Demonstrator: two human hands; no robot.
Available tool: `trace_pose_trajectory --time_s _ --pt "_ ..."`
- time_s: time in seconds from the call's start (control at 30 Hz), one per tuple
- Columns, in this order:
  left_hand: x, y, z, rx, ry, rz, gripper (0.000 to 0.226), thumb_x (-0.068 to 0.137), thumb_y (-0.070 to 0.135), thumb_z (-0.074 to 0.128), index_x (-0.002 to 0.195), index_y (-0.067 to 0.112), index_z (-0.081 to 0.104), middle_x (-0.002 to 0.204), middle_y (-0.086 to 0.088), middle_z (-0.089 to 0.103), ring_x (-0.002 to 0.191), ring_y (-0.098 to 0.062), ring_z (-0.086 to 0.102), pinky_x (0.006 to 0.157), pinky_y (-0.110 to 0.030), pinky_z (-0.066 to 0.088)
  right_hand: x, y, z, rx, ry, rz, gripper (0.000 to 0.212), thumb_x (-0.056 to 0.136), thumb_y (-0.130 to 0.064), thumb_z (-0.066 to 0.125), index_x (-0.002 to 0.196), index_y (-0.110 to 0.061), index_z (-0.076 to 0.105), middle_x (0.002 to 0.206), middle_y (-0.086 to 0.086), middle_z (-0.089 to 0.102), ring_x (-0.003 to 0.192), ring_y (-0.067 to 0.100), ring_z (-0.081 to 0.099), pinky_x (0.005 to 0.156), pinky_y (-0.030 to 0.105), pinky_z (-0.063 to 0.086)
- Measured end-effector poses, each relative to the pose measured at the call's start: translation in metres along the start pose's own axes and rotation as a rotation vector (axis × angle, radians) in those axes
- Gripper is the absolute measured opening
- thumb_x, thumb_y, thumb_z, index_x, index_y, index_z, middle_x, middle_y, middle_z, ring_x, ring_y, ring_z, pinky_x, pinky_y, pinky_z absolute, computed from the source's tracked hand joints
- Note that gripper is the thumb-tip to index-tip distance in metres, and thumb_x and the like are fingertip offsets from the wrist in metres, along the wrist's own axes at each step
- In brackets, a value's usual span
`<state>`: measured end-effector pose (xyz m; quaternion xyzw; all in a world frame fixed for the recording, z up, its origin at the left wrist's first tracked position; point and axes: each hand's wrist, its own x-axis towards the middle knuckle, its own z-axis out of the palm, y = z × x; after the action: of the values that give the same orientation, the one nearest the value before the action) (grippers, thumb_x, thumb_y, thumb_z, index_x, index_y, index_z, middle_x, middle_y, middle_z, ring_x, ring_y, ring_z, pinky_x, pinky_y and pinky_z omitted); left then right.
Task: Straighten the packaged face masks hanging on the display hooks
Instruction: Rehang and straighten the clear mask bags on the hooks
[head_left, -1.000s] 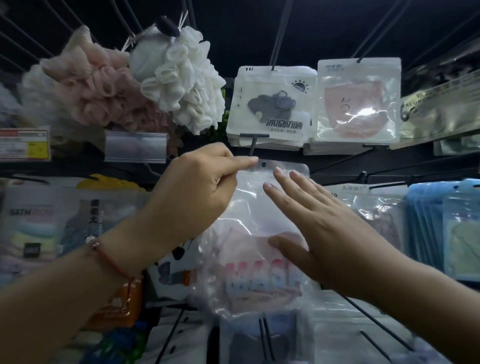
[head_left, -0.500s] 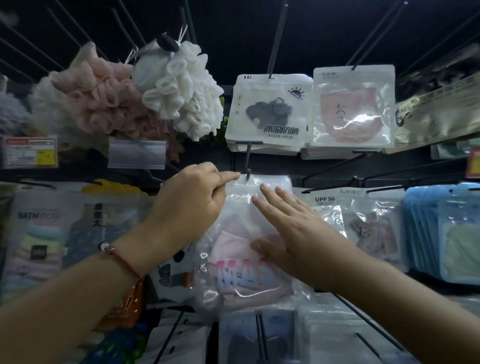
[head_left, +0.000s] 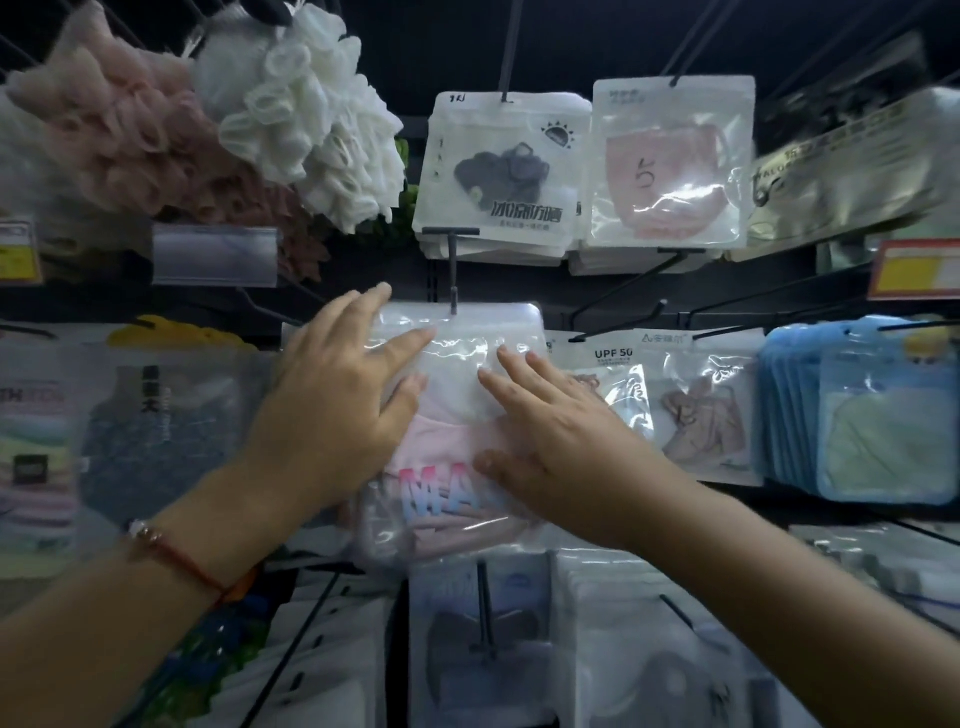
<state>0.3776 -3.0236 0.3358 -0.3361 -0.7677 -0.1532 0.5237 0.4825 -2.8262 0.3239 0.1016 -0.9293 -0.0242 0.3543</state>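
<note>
A clear mask packet (head_left: 457, 415), holding a pink mask and printed with pink-and-blue letters, hangs from a black display hook (head_left: 453, 280) at the middle of the rack. Everything else is placed from this packet.

The left hand (head_left: 337, 410) lies flat on the packet's left half, fingers straight and spread, the fingertips reaching its top edge just left of the hook. Its grip is wide open and holds nothing; it only presses on the plastic. A red cord bracelet (head_left: 176, 558) circles that wrist, below and left of the packet.

The right hand (head_left: 550, 441) lies on the packet's right half, fingers straight and pointing up and left, thumb stretched across the printed letters. Its grip is likewise open, pressing without holding.

Directly above the packet hangs a white packet with a grey mask (head_left: 501, 171), and to the right of that a clear packet with a pink mask (head_left: 670, 166). Above and left of the central packet hang a white bath pouf (head_left: 311, 114) and a pink bath pouf (head_left: 124, 130), with an empty-looking clear label holder (head_left: 215, 254) under them. Just right of the packet hang a packet marked UPF 50 (head_left: 615, 374) and another with a brownish mask (head_left: 701, 405); farther right is a row of blue-edged packets (head_left: 862, 415). Below the packet, white packets with grey masks (head_left: 488, 649) hang on lower hooks. To the left, blurred packets (head_left: 124, 421) hang in shadow.
</note>
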Motion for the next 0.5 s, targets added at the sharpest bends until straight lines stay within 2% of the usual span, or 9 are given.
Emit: trace_pose_trajectory --time_s 0.13,0.27,0.33,0.4,0.47,0.5 --pt "-0.042 0.015 0.001 -0.090 -0.059 -0.047 0.059 0.094 0.056 0.034 0.149 0.038 0.041 0.168 -0.002 0.005 0.153 -0.021 0.004 0.120 -0.046 0.011 -0.030 -0.006 0.005 0.064 -0.002 0.037 0.074 0.097 -0.057 0.043 0.155 -0.035 0.002 0.162 -0.014 -0.012 0.146 0.004 -0.016 0.111 0.021 -0.013" --pt "-0.096 0.037 -0.002 -0.208 -0.109 -0.113 0.063 0.093 0.066 0.026 0.152 0.045 0.027 0.165 0.018 -0.004 0.149 0.000 -0.007 0.119 -0.036 0.009 -0.073 -0.019 0.017 0.145 0.067 0.105 0.068 0.097 -0.053 0.043 0.154 -0.038 0.010 0.162 -0.017 -0.003 0.148 0.004 -0.012 0.112 0.019 -0.010" --pt "-0.129 0.054 -0.006 -0.231 -0.133 -0.127 0.062 0.093 0.066 0.027 0.152 0.046 0.026 0.164 0.024 0.000 0.149 0.004 -0.002 0.116 -0.031 0.013 -0.099 -0.032 0.034 0.107 0.125 0.082 0.062 0.096 -0.045 0.045 0.153 -0.029 0.028 0.162 -0.007 0.019 0.150 0.013 0.004 0.119 0.025 0.001" --pt "-0.165 0.068 -0.007 -0.266 -0.184 -0.144 0.059 0.095 0.061 0.033 0.152 0.041 0.033 0.165 0.015 0.015 0.151 -0.009 0.017 0.114 -0.036 0.024 -0.127 -0.047 0.057 0.166 0.126 0.044 0.060 0.091 -0.038 0.047 0.148 -0.021 0.041 0.156 -0.001 0.035 0.149 0.021 0.021 0.121 0.034 0.016" --pt "-0.202 0.079 -0.002 -0.280 -0.265 -0.180 0.057 0.096 0.058 0.034 0.151 0.041 0.035 0.164 0.010 0.022 0.149 -0.015 0.025 0.113 -0.040 0.027 -0.157 -0.059 0.080 0.243 0.080 0.033 0.059 0.091 -0.038 0.049 0.147 -0.021 0.043 0.156 -0.003 0.036 0.148 0.019 0.021 0.118 0.034 0.018" --pt "-0.219 0.084 0.001 -0.276 -0.315 -0.202 0.057 0.096 0.060 0.032 0.151 0.045 0.031 0.164 0.014 0.018 0.149 -0.013 0.024 0.113 -0.038 0.027 -0.171 -0.063 0.088 0.271 0.048 0.047 0.059 0.092 -0.041 0.048 0.148 -0.023 0.041 0.157 -0.006 0.032 0.149 0.015 0.017 0.119 0.030 0.015"
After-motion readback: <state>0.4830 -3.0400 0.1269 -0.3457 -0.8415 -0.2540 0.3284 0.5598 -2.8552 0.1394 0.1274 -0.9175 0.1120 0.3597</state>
